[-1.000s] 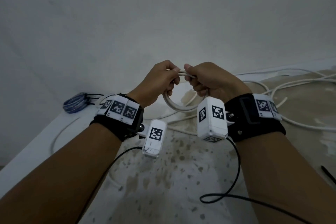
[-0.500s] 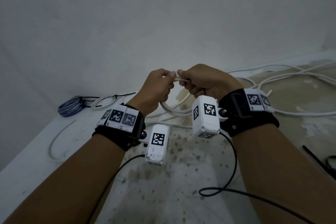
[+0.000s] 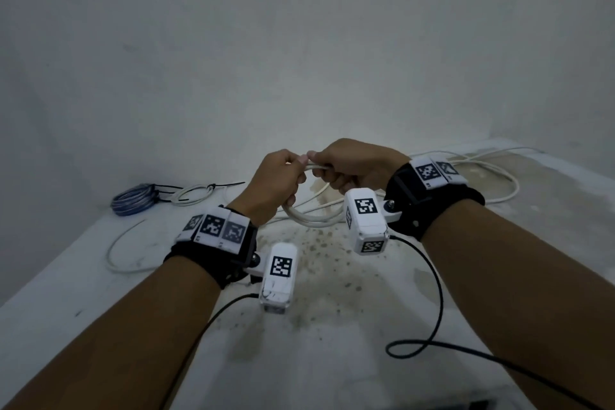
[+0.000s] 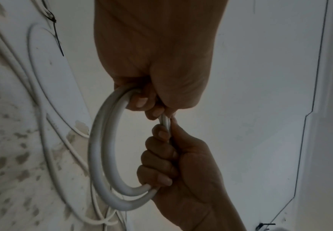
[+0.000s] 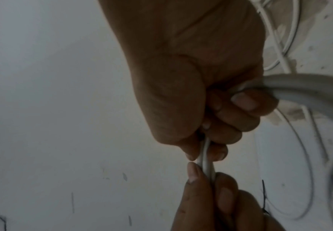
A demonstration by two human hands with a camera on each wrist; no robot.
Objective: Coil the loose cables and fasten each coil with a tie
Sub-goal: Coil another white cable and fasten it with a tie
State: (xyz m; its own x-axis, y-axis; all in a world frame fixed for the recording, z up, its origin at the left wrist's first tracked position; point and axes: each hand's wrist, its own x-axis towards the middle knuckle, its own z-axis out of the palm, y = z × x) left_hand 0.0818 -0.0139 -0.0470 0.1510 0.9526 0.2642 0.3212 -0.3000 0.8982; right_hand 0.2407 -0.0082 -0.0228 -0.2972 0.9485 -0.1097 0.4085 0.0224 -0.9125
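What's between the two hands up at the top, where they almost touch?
A short stretch of the white cable coil, running from the left hand to the right hand. The left wrist view shows it best.

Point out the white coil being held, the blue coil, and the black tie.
white coil [image 4: 100, 156], left wrist view, outer left curve.
blue coil [image 3: 133, 201], head view, middle of bundle.
black tie [image 3: 229, 184], head view, loose tail.

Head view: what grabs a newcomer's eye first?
The left hand and right hand, raised mid-frame, both grip one thick white cable coil above the stained white tabletop. At far left lies a blue coiled cable beside a small white coil with a black tie. Loose white cables sprawl far right.
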